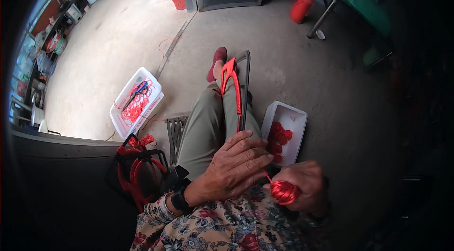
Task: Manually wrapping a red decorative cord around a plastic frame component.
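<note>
Over my lap stands a narrow black frame (247,90) with a rounded top. Glossy red cord is wound along one side of it, and a flat red piece (229,72) sits near its top. My left hand (239,163) is closed round the frame's lower end, its fingers hiding that part. In my right hand (307,180), held low at the right, is a bundle of red cord (284,192). A short taut strand runs from this bundle to beneath my left fingers. How the strand meets the frame is hidden.
A white tray (158,99) at the left holds loose red cord and blue-handled scissors (137,91). A white foam box (300,125) with red bundles (279,140) stands at the right. More red-and-black frames (137,170) lie by my left elbow. A red bottle (301,8) stands farther off.
</note>
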Demonstrator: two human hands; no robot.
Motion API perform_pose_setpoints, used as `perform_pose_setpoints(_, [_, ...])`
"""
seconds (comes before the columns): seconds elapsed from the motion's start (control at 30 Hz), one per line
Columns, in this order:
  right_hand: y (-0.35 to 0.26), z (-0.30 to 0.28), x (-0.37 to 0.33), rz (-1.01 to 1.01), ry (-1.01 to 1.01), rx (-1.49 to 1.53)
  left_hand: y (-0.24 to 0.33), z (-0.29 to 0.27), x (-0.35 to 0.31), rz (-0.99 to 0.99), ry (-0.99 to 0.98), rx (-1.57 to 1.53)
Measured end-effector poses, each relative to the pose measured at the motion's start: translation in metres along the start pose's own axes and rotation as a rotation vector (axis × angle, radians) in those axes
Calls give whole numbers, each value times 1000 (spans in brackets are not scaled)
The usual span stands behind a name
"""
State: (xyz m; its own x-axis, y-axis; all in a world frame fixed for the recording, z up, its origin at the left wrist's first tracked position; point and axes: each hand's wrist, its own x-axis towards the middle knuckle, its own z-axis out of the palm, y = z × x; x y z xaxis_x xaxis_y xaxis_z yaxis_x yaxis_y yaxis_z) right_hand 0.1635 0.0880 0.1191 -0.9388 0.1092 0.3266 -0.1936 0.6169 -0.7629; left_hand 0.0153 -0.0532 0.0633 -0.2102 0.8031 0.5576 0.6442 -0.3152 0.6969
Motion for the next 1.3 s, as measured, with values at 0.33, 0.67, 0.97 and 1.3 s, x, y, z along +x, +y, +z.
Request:
perform_pose_setpoints(0.33, [88,-167,-21,-158,976,1241,-7,15,-7,24,20,-53])
perform_pose_setpoints(0.67, [127,-144,10,421,882,565,-14,-4,4,-113,172,-406])
perform_pose_setpoints(0.97, [98,-41,38,347,301,789,-57,-14,-18,-601,522,-599])
perform_pose_setpoints(1.3, [125,35,75,364,-348,-207,-101,18,-15,-504,533,-165])
